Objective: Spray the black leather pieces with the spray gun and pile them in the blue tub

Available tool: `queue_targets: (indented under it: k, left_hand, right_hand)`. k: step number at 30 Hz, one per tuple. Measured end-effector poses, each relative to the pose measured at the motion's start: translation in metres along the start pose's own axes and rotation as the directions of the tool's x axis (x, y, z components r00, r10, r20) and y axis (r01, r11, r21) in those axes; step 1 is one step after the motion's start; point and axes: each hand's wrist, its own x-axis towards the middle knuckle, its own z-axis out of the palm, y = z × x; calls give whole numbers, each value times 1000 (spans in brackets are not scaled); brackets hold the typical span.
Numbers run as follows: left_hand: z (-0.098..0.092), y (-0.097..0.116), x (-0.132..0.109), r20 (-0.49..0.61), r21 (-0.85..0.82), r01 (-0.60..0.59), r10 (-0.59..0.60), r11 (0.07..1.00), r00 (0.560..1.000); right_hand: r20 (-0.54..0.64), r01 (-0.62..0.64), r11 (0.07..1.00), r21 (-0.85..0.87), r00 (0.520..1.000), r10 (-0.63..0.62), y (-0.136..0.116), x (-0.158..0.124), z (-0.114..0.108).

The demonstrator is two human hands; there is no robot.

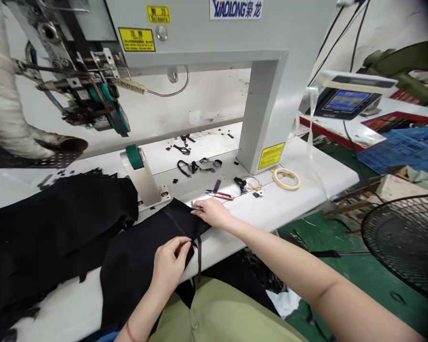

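My left hand [169,263] pinches the near edge of a black fabric piece [139,251] between thumb and fingers. Closed at the far edge of the same piece is my right hand [214,213], fingertips gripping the cloth. A small greyish bit shows at those fingertips, too small to make out. From the cloth's near corner a narrow dark strip [199,259] hangs over the table edge. Red-handled thread snips [220,195] lie on the table just beyond my right hand.
Left of the hands is a pile of black fabric [57,213]. A tape machine head [107,104] hangs above a post with a green roller [134,156]. Black scraps [192,166] and a masking tape roll [286,179] lie on the white table. A fan [406,242] stands at right.
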Motion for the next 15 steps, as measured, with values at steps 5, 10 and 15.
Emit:
queue_targets:
  k: [5, 10, 15]
  left_hand:
    - [-4, -1, 8, 116, -155, 98, -80, 983, 990]
    - [-4, 0, 13, 130, -244, 165, -136, 956, 982]
    - [-4, 6, 11, 120, -121, 85, -70, 989, 990]
  right_hand:
    - [-93, 64, 996, 58, 994, -59, -4, -12, -12]
    - [36, 123, 973, 198, 991, -132, -24, -50, -27]
    - [111, -69, 940, 334, 993, 33, -29, -67, -1]
